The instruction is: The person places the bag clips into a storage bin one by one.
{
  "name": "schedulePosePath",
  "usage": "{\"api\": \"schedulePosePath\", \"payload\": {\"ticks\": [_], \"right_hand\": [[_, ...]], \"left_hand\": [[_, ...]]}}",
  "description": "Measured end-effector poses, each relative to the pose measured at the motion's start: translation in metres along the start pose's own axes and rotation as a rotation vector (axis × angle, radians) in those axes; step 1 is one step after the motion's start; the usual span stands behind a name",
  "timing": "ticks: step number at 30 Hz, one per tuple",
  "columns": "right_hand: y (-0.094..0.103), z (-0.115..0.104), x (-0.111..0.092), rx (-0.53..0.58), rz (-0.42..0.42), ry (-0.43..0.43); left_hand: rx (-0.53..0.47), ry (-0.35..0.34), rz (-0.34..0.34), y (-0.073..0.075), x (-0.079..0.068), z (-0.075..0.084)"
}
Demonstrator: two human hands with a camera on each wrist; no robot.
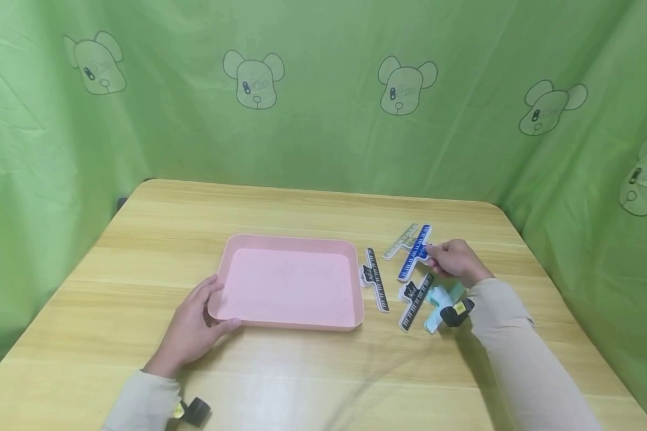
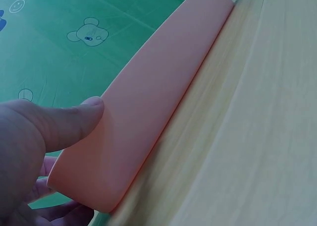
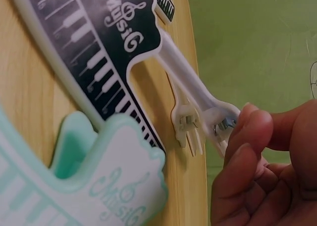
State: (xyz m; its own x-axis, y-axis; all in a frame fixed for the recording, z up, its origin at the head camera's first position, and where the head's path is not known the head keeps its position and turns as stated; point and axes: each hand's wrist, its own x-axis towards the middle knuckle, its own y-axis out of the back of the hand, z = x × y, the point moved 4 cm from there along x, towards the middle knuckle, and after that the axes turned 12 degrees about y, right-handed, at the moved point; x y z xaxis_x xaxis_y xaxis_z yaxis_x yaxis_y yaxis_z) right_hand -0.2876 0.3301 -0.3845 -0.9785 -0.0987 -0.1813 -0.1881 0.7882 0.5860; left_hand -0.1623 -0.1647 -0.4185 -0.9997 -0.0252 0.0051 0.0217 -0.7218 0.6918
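A shallow pink tray (image 1: 291,287) lies on the table. My left hand (image 1: 191,326) grips its near left corner, with the thumb (image 2: 81,119) against the front wall and the other fingers around the left side. To the tray's right, my right hand (image 1: 455,260) pinches the handle of a blue clip with a piano-key print (image 1: 414,254). Beside it lies a pale green clip (image 1: 400,242). Nearer are two black "Music" clips, one (image 1: 377,281) next to the tray and another (image 1: 417,304) farther right. A mint clip (image 3: 124,181) lies under my right wrist, partly hidden in the head view.
The wooden table (image 1: 291,371) carries the tray and clips. Green curtains (image 1: 323,143) with bear-head prints stand behind it and at both sides. A small black device (image 1: 456,312) is on my right wrist, and a similar device (image 1: 196,412) is by the left.
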Motion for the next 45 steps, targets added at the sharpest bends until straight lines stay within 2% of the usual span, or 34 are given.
{"api": "schedulePosePath", "payload": {"ticks": [15, 23, 45], "right_hand": [[-0.003, -0.007, -0.004, 0.011, -0.015, 0.011], [-0.005, -0.01, -0.005, 0.017, -0.034, 0.046], [-0.012, -0.021, -0.007, 0.033, -0.043, 0.045]], "left_hand": [[0.011, 0.014, -0.018, 0.0, 0.0, 0.0], [0.036, -0.001, -0.026, -0.001, 0.0, -0.001], [0.011, -0.002, 0.0, 0.001, 0.0, -0.002]]}}
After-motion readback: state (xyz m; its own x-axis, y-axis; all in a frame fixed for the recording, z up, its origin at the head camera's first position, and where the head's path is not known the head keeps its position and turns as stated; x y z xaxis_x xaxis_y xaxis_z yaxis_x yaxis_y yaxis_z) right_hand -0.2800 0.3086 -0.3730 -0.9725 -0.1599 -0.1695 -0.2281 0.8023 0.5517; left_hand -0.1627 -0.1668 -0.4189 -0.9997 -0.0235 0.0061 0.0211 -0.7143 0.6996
